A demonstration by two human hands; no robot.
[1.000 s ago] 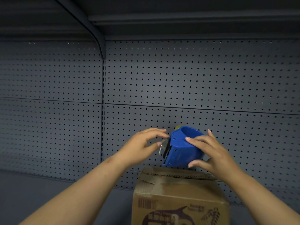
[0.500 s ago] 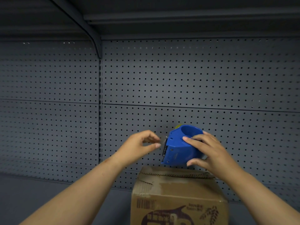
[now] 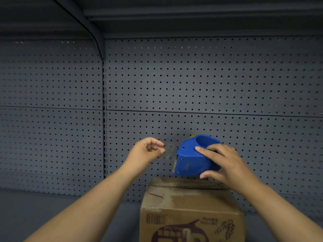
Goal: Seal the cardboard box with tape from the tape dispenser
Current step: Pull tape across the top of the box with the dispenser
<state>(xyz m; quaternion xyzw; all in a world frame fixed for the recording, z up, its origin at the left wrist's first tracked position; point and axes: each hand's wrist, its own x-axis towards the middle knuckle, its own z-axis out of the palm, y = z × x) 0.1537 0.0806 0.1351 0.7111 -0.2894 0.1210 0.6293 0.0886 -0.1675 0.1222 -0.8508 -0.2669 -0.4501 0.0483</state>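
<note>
A brown cardboard box (image 3: 190, 206) stands on the shelf at bottom centre, its top flaps down with old tape marks. Just above its far edge my right hand (image 3: 223, 165) grips a blue tape dispenser (image 3: 190, 158), cutter end facing left. My left hand (image 3: 148, 151) pinches the free end of the clear tape (image 3: 168, 151), a short strip stretched between my fingers and the dispenser's cutter.
A grey pegboard wall (image 3: 192, 84) backs the shelf, split by a vertical post (image 3: 104, 119). The underside of an upper shelf (image 3: 174, 13) and its bracket hang overhead. The grey shelf floor (image 3: 52, 212) extends to the left of the box.
My left hand has pinched the tape end at the cutter and drawn it leftward, pulling out a short clear strip. The dispenser has stayed above the box.
</note>
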